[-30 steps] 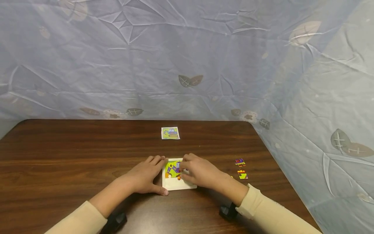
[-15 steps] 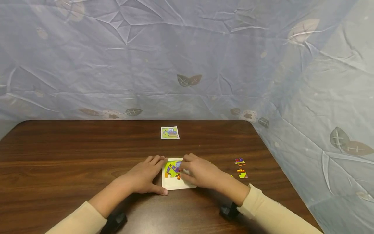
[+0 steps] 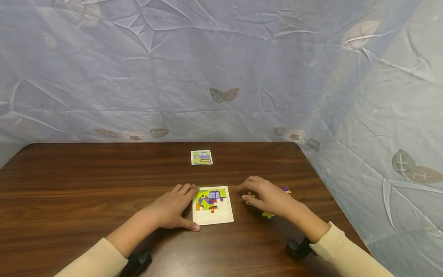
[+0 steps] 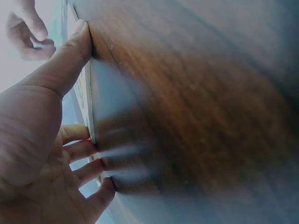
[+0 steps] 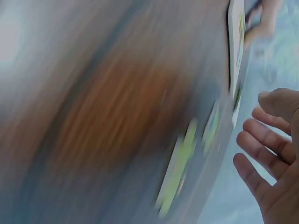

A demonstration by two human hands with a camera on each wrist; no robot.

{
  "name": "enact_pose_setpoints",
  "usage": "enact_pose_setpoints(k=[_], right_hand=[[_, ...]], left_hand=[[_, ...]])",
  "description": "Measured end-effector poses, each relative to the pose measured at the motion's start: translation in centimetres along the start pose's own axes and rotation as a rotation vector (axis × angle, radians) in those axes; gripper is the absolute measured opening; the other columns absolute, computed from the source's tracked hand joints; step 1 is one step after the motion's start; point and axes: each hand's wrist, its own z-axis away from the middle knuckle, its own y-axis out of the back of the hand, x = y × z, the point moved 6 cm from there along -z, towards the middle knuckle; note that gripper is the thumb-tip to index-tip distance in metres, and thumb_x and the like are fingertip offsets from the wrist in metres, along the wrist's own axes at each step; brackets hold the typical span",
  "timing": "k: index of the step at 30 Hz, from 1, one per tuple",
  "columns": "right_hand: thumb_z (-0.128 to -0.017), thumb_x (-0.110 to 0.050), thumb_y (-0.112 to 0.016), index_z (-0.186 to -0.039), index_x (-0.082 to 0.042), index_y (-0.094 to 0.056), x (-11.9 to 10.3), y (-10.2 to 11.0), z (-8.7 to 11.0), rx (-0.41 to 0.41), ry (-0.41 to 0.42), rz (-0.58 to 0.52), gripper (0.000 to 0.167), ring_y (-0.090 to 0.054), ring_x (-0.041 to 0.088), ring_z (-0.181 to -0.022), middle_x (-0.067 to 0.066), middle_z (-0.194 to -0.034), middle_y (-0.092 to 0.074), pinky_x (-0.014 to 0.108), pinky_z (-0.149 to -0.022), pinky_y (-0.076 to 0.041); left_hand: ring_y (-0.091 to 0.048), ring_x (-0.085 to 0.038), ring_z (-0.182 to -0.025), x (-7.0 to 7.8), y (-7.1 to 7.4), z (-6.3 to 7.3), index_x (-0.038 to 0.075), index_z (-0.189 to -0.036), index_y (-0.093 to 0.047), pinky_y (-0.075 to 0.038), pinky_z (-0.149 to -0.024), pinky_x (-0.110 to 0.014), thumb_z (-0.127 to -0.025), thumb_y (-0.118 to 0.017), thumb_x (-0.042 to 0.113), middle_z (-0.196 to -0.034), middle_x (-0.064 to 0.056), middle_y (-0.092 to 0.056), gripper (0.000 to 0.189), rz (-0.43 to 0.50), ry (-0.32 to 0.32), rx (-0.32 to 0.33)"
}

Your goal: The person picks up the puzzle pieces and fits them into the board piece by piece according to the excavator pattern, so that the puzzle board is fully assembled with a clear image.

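A white puzzle tray (image 3: 215,219) lies on the table, with joined puzzle pieces (image 3: 209,199) showing a yellow-green and purple digger in its upper part. My left hand (image 3: 171,207) rests along the tray's left edge, thumb at the lower corner; in the left wrist view its fingers touch the rim. Right of the tray, my right hand (image 3: 270,197) hovers over loose pieces, fingers apart and holding nothing. One loose piece (image 3: 250,199) shows by its thumb, a yellow-green piece (image 3: 268,214) under the palm, a purple piece (image 3: 286,190) behind it. The hand may hide others.
A small picture card (image 3: 202,157) of a digger lies farther back on the brown wooden table (image 3: 104,173). Pale leaf-print cloth (image 3: 173,77) hangs behind the table and along its right side. Black wrist cameras sit below both forearms.
My right hand has left the tray and moved right, over the loose pieces. The pieces it covered in the tray now show. My left hand stays in place.
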Motion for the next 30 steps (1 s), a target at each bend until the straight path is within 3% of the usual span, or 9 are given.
enact_pose_setpoints(k=[9, 16, 21, 30], right_hand=[[-0.101, -0.015, -0.07, -0.124, -0.01, -0.072, 6.4, 2.6, 4.0, 0.05, -0.124, -0.008, 0.023, -0.069, 0.024, -0.107, 0.004, -0.12, -0.07, 0.042, -0.086, -0.06], [-0.096, -0.011, -0.075, -0.118, -0.005, -0.071, 9.7, 4.1, 6.6, 0.107, -0.168, 0.037, 0.022, -0.068, 0.025, -0.098, 0.008, -0.113, -0.071, 0.041, -0.081, -0.058], [-0.093, -0.009, -0.078, -0.116, -0.003, -0.072, 11.2, 3.9, 7.6, 0.098, -0.172, 0.051, 0.024, -0.066, 0.022, -0.094, 0.006, -0.108, -0.071, 0.034, -0.077, -0.056], [-0.09, -0.012, -0.082, -0.113, -0.007, -0.073, 12.0, 3.7, 8.0, 0.094, -0.159, 0.035, 0.026, -0.065, 0.023, -0.095, 0.003, -0.106, -0.07, 0.032, -0.074, -0.054]], left_hand=[[-0.038, -0.043, -0.151, -0.4, -0.2, 0.0, -0.001, -0.161, -0.034, -0.041, -0.118, -0.063, -0.079, -0.083, 0.065, -0.165, -0.023, -0.037, 0.117, 0.007, 0.009, 0.008], [-0.038, -0.043, -0.151, -0.2, -0.2, -0.1, 0.001, -0.161, -0.034, -0.04, -0.118, -0.064, -0.079, -0.083, 0.065, -0.165, -0.022, -0.037, 0.115, 0.016, 0.01, 0.007], [-0.038, -0.042, -0.152, -0.3, -0.3, -0.1, 0.001, -0.162, -0.032, -0.04, -0.119, -0.063, -0.079, -0.082, 0.066, -0.166, -0.022, -0.037, 0.117, 0.009, 0.016, 0.006], [-0.04, -0.042, -0.149, -0.3, -0.3, -0.1, 0.0, -0.161, -0.034, -0.042, -0.117, -0.064, -0.078, -0.083, 0.066, -0.163, -0.022, -0.04, 0.117, 0.003, 0.005, 0.018]])
